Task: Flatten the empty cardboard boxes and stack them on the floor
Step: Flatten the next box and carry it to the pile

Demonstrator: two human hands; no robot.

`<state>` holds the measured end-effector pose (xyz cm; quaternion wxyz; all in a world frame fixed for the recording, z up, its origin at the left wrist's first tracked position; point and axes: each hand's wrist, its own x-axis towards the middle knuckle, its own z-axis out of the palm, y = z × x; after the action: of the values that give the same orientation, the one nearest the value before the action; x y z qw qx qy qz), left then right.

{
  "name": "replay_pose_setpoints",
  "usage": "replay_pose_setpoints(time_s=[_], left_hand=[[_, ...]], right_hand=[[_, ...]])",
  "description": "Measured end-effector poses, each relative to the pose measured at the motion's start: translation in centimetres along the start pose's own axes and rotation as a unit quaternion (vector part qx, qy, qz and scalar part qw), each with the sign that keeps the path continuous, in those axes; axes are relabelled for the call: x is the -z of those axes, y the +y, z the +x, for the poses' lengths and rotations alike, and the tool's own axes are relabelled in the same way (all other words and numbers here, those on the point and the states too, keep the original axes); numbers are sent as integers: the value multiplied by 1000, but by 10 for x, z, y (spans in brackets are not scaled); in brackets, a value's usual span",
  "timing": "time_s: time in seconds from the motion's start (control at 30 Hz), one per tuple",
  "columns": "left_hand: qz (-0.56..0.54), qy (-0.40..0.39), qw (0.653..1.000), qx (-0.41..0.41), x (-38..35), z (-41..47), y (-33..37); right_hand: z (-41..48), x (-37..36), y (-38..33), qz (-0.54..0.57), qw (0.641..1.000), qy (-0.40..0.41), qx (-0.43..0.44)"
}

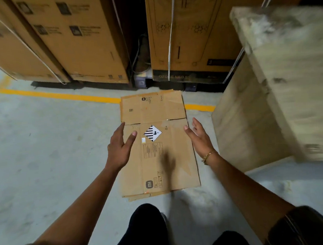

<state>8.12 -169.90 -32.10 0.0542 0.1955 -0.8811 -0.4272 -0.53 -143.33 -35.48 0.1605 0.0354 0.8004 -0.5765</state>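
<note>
Reaching low: both forearms extended over the flattened box (lying on the floor).
Left hand: fingers spread, empty.
Right hand: palm inward, released.

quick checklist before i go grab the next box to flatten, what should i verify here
1. Flattened cardboard box lies flat on the floor: ok.
2. It sits squarely on the stack: not ok, an edge of another flattened sheet sticks out at the near end.
3. Left hand empty and open: ok.
4. Right hand empty and open: ok.
5. Hands are clear of the cardboard: cannot tell, both are over its side edges.
6. Next empty box is within reach: cannot tell, the blurred pale box on the right may be full or empty.
</note>
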Motion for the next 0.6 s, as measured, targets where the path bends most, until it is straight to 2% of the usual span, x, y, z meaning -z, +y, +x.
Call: replay_pose_setpoints(time_s=[0.23,0.37,0.6], left_hand=[[-24,-49,998,-36,75,-12,157],[-24,-81,994,-70,98,-20,245],[0,-169,973,-156,78,-27,382]], right_hand=[[-81,83,-137,-24,1000,11,8],[-125,147,-200,-45,997,61,-4],[-181,279,-243,-4,985,164,-52]])
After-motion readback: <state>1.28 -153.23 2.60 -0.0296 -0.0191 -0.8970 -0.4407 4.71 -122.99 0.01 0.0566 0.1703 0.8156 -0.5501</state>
